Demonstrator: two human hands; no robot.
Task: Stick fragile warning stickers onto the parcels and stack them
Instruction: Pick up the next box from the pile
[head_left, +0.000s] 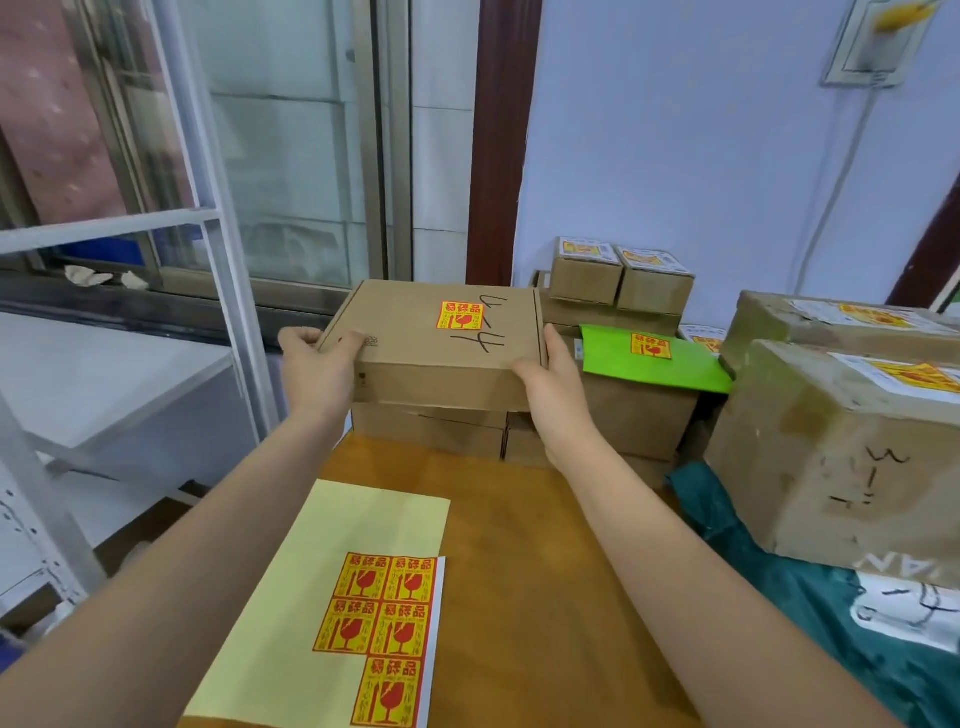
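I see both hands holding a flat cardboard box (439, 343) by its short ends. My left hand (319, 366) grips the left end, thumb lying over the top edge; my right hand (550, 376) clasps the right end, fingers curled around the side. The box carries a red-and-yellow fragile sticker (460, 315) on its lid beside black handwriting, and it sits on or just above a stack of brown boxes (428, 428); I cannot tell whether it touches. Near me, on the orange-brown table (545, 571), lies a yellow backing sheet (332, 551) with five fragile stickers (383, 618) left. To the right are a green parcel (654, 358) with its own sticker, two small boxes (621, 278) behind, and large taped cartons (841, 447)
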